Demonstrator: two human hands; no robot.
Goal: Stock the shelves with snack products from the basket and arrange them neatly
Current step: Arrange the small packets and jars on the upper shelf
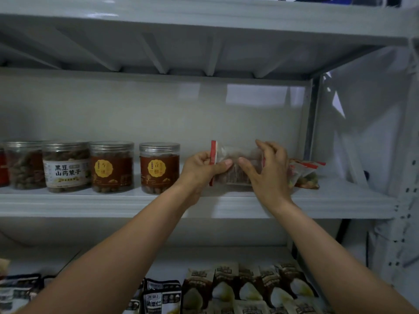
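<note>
Clear snack bag [234,177] on grey shelf [113,200], pinched by left hand [199,169] and right hand [268,173]

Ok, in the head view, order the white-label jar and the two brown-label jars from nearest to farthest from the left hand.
1. Right brown-label jar, just left of the left hand, which grips the clear snack bag.
2. Left brown-label jar, one place further left.
3. White-label jar, further left again, all along the same shelf.

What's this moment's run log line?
state: snack bag upright at shelf | left hand: grips it | right hand: grips it
</note>
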